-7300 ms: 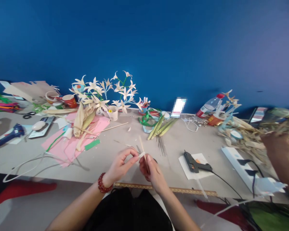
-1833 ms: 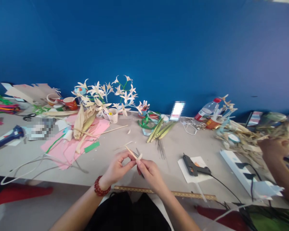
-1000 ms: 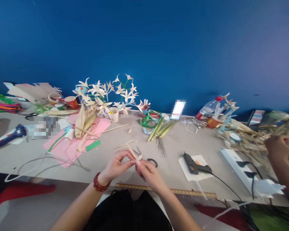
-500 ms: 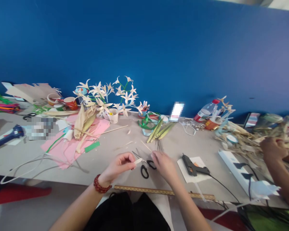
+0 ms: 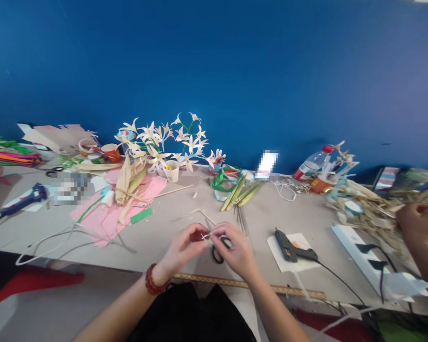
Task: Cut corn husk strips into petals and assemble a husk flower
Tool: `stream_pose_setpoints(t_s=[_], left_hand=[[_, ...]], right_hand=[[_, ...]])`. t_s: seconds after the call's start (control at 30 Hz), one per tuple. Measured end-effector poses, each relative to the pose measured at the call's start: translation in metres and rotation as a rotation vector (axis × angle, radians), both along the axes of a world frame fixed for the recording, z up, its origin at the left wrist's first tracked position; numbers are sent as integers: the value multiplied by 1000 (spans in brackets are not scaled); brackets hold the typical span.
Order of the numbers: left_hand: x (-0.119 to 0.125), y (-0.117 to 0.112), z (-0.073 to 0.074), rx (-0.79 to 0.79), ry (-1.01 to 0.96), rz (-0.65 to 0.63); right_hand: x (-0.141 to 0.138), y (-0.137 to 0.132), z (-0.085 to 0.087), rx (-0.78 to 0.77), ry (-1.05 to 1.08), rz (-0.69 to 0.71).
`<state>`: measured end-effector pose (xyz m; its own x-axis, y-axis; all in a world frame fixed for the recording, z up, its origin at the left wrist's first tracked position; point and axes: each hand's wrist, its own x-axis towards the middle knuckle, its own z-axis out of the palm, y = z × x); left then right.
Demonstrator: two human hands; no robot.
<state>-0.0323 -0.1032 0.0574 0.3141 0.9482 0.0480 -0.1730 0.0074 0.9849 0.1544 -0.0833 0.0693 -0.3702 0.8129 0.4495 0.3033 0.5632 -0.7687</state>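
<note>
White slender strip (image 5: 205,236) pinched in right hand (image 5: 237,248), left hand (image 5: 181,249) curled alongside, hold unclear.

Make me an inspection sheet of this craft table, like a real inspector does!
Surface: grey table, crowded along the back.
Work things: small pale piece at the fingertips; scissors, partly hidden by the right hand; glue gun on white paper.
Clutter: dried husks on pink paper; bottle with a red cap.
Hands: right hand pinches the small pale piece; left hand curls close, grip unclear.
Cables: black cable runs from the glue gun; power strip has things plugged in.
Surroundings: blue wall behind; another person's hand at the far right.
</note>
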Motion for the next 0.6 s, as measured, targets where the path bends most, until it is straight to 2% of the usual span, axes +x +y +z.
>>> stream_pose_setpoints(t_s=[0.07, 0.13, 0.27, 0.43, 0.6], left_hand=[[1, -3, 5, 284, 244, 159], [2, -3, 8, 435, 385, 211], [6, -1, 9, 548, 487, 272], [10, 1, 3, 728, 588, 381], [10, 3, -3, 818, 647, 486]], right_hand=[[-2, 0, -1, -52, -16, -36], [-5, -1, 0, -76, -24, -46], [-8, -3, 1, -71, -47, -67], [-12, -8, 4, -27, -69, -83], [-20, -13, 1, 12, -11, -139]])
